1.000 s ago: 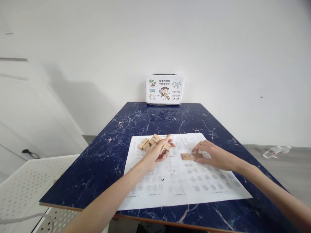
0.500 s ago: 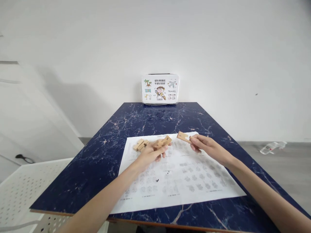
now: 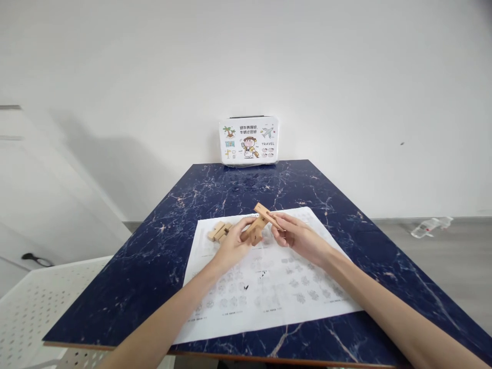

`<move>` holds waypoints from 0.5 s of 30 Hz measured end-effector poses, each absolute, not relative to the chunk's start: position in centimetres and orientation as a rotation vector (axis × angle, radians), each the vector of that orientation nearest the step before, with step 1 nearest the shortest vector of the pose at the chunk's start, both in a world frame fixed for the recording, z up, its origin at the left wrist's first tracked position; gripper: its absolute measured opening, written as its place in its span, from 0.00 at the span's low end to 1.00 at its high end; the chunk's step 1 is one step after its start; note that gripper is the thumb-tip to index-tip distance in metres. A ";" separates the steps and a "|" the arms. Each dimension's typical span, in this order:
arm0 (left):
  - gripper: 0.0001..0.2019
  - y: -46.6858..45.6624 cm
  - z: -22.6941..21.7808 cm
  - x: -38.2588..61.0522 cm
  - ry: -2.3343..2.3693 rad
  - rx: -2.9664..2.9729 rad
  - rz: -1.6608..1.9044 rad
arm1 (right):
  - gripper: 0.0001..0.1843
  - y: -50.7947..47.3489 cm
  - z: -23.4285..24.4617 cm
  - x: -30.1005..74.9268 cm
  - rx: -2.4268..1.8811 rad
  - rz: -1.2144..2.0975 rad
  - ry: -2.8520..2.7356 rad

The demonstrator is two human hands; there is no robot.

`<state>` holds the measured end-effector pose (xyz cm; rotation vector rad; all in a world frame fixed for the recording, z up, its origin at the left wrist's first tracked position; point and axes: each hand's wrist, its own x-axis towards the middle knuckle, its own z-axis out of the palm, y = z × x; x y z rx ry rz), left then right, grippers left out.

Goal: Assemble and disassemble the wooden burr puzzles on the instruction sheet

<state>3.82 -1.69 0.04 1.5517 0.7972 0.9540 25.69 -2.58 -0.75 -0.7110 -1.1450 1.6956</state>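
Over the printed sheet (image 3: 277,287), my left hand (image 3: 235,241) is closed around joined wooden puzzle pieces (image 3: 254,230) that cross one another. My right hand (image 3: 294,233) pinches a notched wooden puzzle piece (image 3: 262,209) by its near end. That piece lies slantwise against the upper end of the left hand's pieces; whether they interlock cannot be made out. Several loose wooden blocks (image 3: 219,230) rest on the sheet just left of my left hand, partly hidden by it.
Beneath the sheet is a blue marble-patterned table (image 3: 246,187). A white cartoon-printed case (image 3: 249,141) stands at its far edge against the wall. To the left is a white perforated chair (image 3: 31,307). A clear plastic item (image 3: 428,227) lies on the floor at right.
My right hand has moved left with its piece, bringing it up to the pieces in my left hand. The left hand has turned its pieces slightly.
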 end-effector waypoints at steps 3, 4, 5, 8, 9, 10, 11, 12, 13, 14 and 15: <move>0.20 -1.7 -0.1 4.1 0.750 1.551 0.968 | 0.23 -2.7 -1.1 25.7 -0.692 1.704 -1.151; 0.20 -1.6 -0.3 4.1 0.743 1.552 0.969 | 0.23 -2.7 -1.1 25.7 -0.682 1.707 -1.160; 0.20 -1.6 -0.4 4.1 0.744 1.558 0.973 | 0.23 -2.7 -1.1 25.8 -0.672 1.711 -1.169; 0.21 -1.4 -0.9 3.9 0.772 1.617 0.973 | 0.23 -2.7 -1.0 25.8 -0.660 1.728 -1.171; 0.21 -1.4 -1.0 3.8 0.781 1.646 0.969 | 0.23 -2.7 -1.0 25.8 -0.657 1.737 -1.160; 0.21 -1.3 -1.1 3.7 0.786 1.675 0.970 | 0.22 -2.7 -0.9 25.8 -0.654 1.746 -1.146; 0.20 -1.3 -1.1 3.7 0.788 1.702 0.976 | 0.22 -2.6 -0.9 25.8 -0.651 1.754 -1.130; 0.20 -1.2 -1.1 3.7 0.788 1.721 0.988 | 0.21 -2.6 -0.9 25.7 -0.647 1.762 -1.120; 0.19 -1.2 -1.1 3.7 0.787 1.729 0.999 | 0.20 -2.6 -0.9 25.7 -0.642 1.768 -1.116; 0.18 -1.1 -1.1 3.7 0.784 1.725 1.010 | 0.18 -2.5 -1.0 25.7 -0.636 1.771 -1.117; 0.18 -1.1 -1.1 3.8 0.779 1.711 1.017 | 0.16 -2.4 -1.0 25.7 -0.627 1.772 -1.120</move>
